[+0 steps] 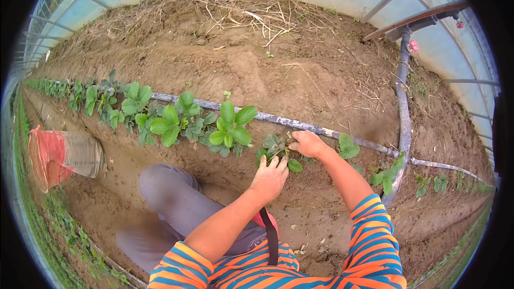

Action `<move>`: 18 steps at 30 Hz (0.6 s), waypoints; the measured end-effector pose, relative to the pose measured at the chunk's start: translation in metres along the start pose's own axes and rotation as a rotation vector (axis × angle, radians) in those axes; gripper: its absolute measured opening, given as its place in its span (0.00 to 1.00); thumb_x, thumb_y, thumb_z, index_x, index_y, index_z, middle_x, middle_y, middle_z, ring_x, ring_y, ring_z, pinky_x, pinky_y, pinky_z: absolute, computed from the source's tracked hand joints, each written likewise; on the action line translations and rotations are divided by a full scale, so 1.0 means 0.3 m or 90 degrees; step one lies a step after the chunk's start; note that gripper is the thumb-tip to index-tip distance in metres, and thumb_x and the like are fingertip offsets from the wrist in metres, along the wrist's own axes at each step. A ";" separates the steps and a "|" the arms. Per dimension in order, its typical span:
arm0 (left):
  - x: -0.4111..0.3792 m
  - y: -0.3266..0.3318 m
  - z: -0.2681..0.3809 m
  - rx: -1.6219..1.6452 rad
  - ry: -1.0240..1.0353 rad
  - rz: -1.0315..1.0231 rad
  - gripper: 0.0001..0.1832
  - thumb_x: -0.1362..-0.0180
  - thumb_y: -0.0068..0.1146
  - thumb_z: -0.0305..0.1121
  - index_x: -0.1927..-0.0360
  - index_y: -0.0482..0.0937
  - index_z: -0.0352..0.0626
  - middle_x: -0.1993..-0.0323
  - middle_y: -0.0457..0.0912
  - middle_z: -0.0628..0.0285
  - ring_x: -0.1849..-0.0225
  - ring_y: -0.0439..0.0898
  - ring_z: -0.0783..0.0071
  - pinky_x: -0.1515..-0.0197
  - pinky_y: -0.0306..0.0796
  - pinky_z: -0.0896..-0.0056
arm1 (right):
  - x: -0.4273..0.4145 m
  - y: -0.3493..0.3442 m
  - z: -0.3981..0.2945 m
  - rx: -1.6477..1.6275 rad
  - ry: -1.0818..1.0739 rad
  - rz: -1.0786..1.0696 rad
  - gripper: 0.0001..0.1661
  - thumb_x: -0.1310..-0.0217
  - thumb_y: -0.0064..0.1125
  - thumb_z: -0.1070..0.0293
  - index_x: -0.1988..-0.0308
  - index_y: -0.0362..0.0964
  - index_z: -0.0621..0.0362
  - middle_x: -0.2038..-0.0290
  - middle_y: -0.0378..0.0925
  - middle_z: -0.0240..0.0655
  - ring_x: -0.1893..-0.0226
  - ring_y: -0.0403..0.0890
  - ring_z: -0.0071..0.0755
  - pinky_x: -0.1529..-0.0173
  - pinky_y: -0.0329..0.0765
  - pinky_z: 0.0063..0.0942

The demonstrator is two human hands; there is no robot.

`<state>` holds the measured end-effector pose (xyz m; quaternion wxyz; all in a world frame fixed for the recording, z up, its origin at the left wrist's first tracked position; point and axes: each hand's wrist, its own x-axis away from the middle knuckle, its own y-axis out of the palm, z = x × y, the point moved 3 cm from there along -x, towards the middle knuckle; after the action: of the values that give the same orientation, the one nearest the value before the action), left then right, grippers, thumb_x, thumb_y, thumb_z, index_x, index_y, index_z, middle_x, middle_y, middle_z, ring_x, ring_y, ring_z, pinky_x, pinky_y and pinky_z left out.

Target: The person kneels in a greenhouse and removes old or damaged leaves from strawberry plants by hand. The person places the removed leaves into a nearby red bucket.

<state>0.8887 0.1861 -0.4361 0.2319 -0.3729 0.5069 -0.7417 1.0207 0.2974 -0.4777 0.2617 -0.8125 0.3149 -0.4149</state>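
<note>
A small strawberry plant grows at the ridge edge before me, its stems bunched between my two hands. My left hand reaches in from the near side, fingers apart, with the fingertips against the lower stems and leaves. On the plant's right, my right hand has its fingers curled in at the stems. It seems to pinch one, though its fingertips are partly hidden. A rounded green leaf pokes out beside the left fingertips.
A grey pipe runs along the ridge behind the plants and meets a thicker valved pipe at right. Larger strawberry plants line the ridge leftward. A red and beige sack stands in the furrow. My bent knee is close by.
</note>
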 end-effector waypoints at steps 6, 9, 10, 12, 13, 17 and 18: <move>0.008 -0.039 -0.032 0.072 -0.045 0.106 0.17 0.53 0.49 0.29 0.56 0.72 0.41 0.38 0.56 0.50 0.42 0.60 0.52 0.44 0.56 0.44 | -0.088 -0.042 0.057 -0.137 0.082 -0.103 0.19 0.52 0.57 0.59 0.65 0.74 0.63 0.71 0.75 0.43 0.67 0.74 0.35 0.61 0.69 0.33; 0.001 -0.026 -0.032 0.072 -0.042 0.043 0.15 0.54 0.50 0.29 0.59 0.73 0.42 0.39 0.56 0.49 0.43 0.61 0.51 0.46 0.58 0.48 | -0.091 -0.046 0.051 -0.106 0.038 -0.181 0.20 0.56 0.60 0.59 0.64 0.75 0.61 0.68 0.76 0.44 0.63 0.75 0.39 0.59 0.71 0.33; 0.000 -0.017 -0.031 0.089 -0.044 0.013 0.15 0.54 0.50 0.29 0.59 0.73 0.42 0.39 0.56 0.50 0.43 0.61 0.51 0.46 0.59 0.48 | -0.091 -0.047 0.044 -0.048 0.026 -0.201 0.20 0.57 0.61 0.59 0.63 0.75 0.60 0.66 0.76 0.44 0.62 0.76 0.42 0.58 0.71 0.34; 0.000 0.004 -0.026 0.125 -0.045 -0.040 0.15 0.54 0.50 0.30 0.60 0.73 0.43 0.39 0.57 0.50 0.43 0.62 0.53 0.47 0.59 0.50 | -0.099 -0.041 0.010 0.109 -0.007 -0.199 0.19 0.58 0.61 0.60 0.63 0.76 0.58 0.64 0.77 0.44 0.60 0.77 0.44 0.57 0.73 0.35; 0.002 0.010 -0.025 0.115 -0.042 -0.037 0.15 0.54 0.50 0.30 0.60 0.73 0.43 0.40 0.57 0.50 0.43 0.62 0.54 0.47 0.59 0.50 | -0.109 -0.036 -0.016 0.207 -0.028 -0.177 0.17 0.57 0.60 0.61 0.64 0.76 0.58 0.64 0.77 0.44 0.61 0.77 0.44 0.58 0.74 0.35; 0.010 0.032 -0.020 0.106 -0.025 -0.004 0.16 0.54 0.50 0.30 0.58 0.72 0.42 0.40 0.58 0.50 0.43 0.62 0.56 0.46 0.59 0.52 | -0.157 -0.017 -0.127 0.390 -0.103 -0.108 0.11 0.52 0.52 0.67 0.67 0.76 0.57 0.67 0.78 0.41 0.64 0.79 0.44 0.62 0.76 0.36; 0.013 0.036 -0.020 0.101 -0.027 -0.001 0.16 0.54 0.50 0.30 0.58 0.72 0.42 0.40 0.58 0.50 0.42 0.62 0.56 0.45 0.59 0.52 | -0.173 -0.025 -0.151 0.414 -0.133 -0.102 0.11 0.50 0.47 0.69 0.68 0.76 0.57 0.68 0.78 0.40 0.66 0.80 0.44 0.63 0.76 0.37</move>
<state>0.8812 0.1827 -0.4460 0.2705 -0.3694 0.4414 -0.7717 0.9612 0.3328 -0.4754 0.5040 -0.7470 0.0732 -0.4273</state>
